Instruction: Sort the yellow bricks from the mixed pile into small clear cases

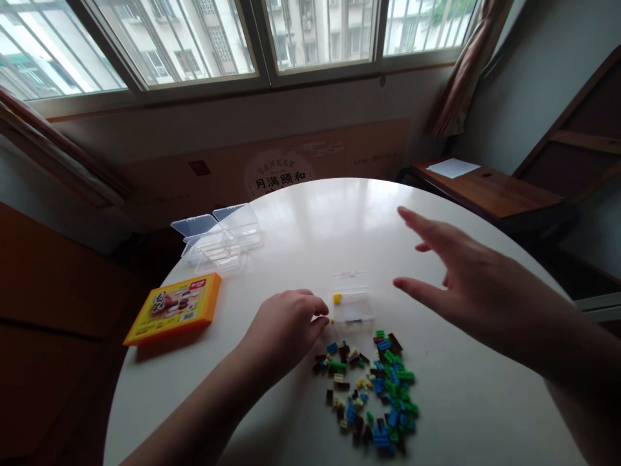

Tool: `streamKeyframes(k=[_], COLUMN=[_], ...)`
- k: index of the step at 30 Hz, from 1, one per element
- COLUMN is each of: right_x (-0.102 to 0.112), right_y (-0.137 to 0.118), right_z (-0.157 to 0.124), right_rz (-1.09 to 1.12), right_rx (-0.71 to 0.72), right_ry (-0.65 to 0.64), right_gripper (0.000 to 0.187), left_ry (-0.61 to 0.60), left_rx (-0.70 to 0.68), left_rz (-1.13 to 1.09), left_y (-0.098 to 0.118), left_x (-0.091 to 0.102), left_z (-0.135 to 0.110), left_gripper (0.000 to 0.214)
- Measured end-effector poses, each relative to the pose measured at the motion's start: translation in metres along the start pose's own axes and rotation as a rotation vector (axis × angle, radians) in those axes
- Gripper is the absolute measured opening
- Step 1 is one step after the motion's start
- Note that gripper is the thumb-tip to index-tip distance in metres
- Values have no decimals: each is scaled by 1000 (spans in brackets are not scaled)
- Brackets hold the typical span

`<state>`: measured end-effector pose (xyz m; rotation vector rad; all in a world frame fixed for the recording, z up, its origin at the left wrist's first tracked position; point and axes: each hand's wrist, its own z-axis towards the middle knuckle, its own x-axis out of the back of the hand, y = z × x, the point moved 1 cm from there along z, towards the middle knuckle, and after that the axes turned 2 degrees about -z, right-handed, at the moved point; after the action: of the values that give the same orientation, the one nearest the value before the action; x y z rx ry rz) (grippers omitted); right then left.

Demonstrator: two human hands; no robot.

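A pile of small toy bricks (376, 388), green, blue, brown and yellow, lies on the round white table (315, 220) near its front. Just behind the pile stands a small clear plastic box (352, 304), lid open, with a yellow brick (337, 298) in it. My left hand (284, 327) rests on the table to the left of the box, fingers curled together, fingertips almost touching the box's left side. What they hold, if anything, is hidden. My right hand (460, 278) hovers above the table to the right of the box, fingers spread, holding nothing.
Several clear plastic boxes (218, 239) with raised lids stand at the table's back left. An orange flat box (174, 307) lies at the left edge. A wooden desk with a paper sheet (453, 167) stands to the right, and windows fill the wall behind.
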<state>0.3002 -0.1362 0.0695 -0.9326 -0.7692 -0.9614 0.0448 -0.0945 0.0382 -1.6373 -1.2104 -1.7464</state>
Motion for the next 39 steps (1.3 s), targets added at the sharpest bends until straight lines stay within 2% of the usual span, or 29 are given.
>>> streamKeyframes(k=[3, 6, 8, 13, 16, 22, 28, 39], right_x=[20, 25, 23, 8, -1, -18, -36, -38], right_y=[-6, -12, -13, -16, -20, -33, -42, -44], right_z=[-6, -6, -4, 0, -1, -7, -11, -14], right_rz=[45, 140, 211, 287, 270, 254, 252, 264], right_rx=[-26, -11, 45, 335, 408, 480, 530, 561], right_ry=[208, 248, 120, -470, -622, -699, -694, -745], right_gripper=[59, 30, 18, 17, 16, 16, 17, 18], left_ry=[-17, -38, -33, -5, 12, 15, 44, 110], left_rx=[7, 10, 16, 20, 21, 21, 41, 42], left_rz=[-35, -67, -86, -120, -109, -59, -19, -34], left_y=[-3, -5, -6, -6, -5, -3, -5, -8], left_x=[-3, -6, -8, -12, -13, -12, -4, 0], left_z=[2, 5, 6, 8, 9, 9, 6, 4], left_gripper=[18, 17, 17, 17, 17, 17, 19, 19])
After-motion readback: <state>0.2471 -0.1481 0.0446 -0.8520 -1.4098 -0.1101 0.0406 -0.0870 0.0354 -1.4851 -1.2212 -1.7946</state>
